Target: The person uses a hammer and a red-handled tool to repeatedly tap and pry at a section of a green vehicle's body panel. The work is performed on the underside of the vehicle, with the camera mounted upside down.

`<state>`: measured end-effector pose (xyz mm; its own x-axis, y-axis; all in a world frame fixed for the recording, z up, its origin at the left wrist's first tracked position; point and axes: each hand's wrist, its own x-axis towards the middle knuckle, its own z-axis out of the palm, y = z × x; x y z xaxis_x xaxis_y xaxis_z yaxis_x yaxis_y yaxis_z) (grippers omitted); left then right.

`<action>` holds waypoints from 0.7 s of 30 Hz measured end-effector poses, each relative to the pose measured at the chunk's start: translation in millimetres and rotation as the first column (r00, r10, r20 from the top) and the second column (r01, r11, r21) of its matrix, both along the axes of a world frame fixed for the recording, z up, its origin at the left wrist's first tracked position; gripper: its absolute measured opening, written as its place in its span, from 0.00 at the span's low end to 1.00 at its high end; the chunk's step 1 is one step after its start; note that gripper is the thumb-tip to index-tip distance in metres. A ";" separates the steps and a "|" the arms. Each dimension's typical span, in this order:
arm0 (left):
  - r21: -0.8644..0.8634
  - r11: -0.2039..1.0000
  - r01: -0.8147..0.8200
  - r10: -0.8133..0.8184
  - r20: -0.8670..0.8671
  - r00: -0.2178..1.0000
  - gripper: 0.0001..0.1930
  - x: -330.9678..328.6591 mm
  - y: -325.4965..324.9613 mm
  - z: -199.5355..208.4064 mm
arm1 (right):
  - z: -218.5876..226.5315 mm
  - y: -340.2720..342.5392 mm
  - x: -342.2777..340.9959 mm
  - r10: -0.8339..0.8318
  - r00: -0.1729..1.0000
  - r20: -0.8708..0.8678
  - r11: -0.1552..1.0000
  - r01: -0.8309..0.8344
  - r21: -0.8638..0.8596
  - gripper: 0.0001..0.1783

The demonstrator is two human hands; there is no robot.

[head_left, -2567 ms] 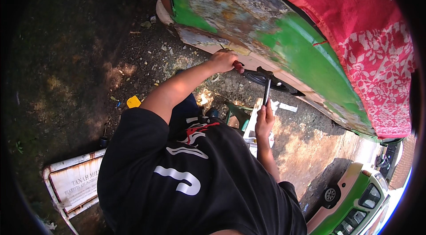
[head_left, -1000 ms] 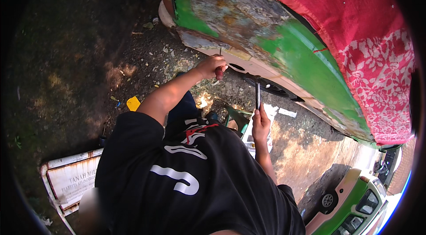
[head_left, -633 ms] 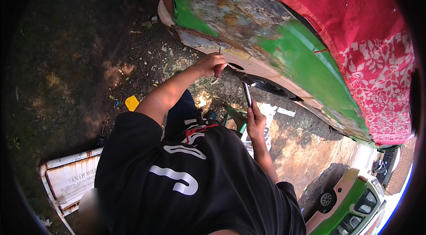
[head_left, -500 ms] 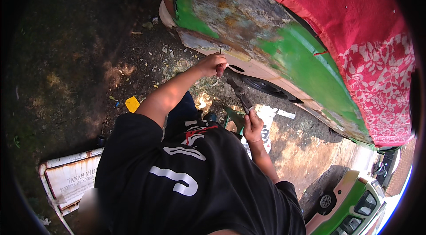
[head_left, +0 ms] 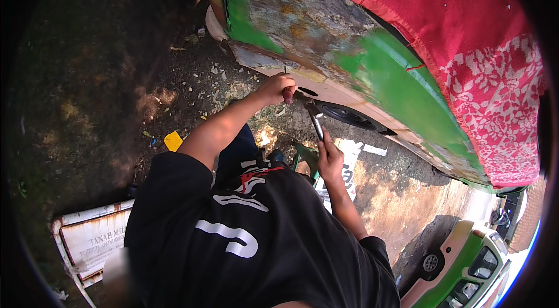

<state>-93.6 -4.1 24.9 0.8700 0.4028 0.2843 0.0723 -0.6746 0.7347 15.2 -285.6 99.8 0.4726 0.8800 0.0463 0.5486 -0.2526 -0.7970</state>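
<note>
My left hand (head_left: 276, 88) is closed round a screwdriver with a reddish handle (head_left: 287, 96). Its thin shaft points up, toward the lower edge of a green and pale pink car body (head_left: 372, 69); whether the tip touches is unclear. In my right hand (head_left: 331, 160) is a hammer (head_left: 318, 126), gripped by its handle. The hammer's head is just right of the screwdriver's handle end, close to a dark oval opening in the pale pink panel. Rusty, bare patches show across the green side.
A red patterned cloth (head_left: 466, 22) drapes over the car's upper right. A rusty-edged white sign board (head_left: 93, 238) is at lower left. A yellow piece (head_left: 173, 141) and scattered chips litter the ground. Another green and pink vehicle (head_left: 457, 267) stands at lower right.
My right hand has moved up and slightly left, bringing the hammer's head nearer the screwdriver handle. My left hand keeps its hold almost in place.
</note>
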 end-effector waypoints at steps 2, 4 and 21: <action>0.049 0.998 -0.046 0.043 0.046 0.998 0.13 -7.5 -6.2 -4.3 | 4.2 -3.7 -2.1 -0.024 0.998 -0.065 0.999 0.026 0.030 0.22; 0.066 0.995 -0.073 0.069 0.063 0.996 0.13 -9.0 -5.4 -12.2 | -7.2 -6.6 -0.8 -0.037 0.998 -0.050 0.997 0.040 0.069 0.22; 0.046 0.998 -0.035 0.029 0.109 0.994 0.15 -15.9 1.5 -20.9 | -8.5 -5.5 -5.0 -0.042 0.989 -0.143 0.999 0.045 0.014 0.22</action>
<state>-109.4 -2.6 3.9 0.8201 0.4137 0.3953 0.0165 -0.7076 0.7064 10.2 -291.1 91.4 0.5134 0.8581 -0.0092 0.4176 -0.2592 -0.8709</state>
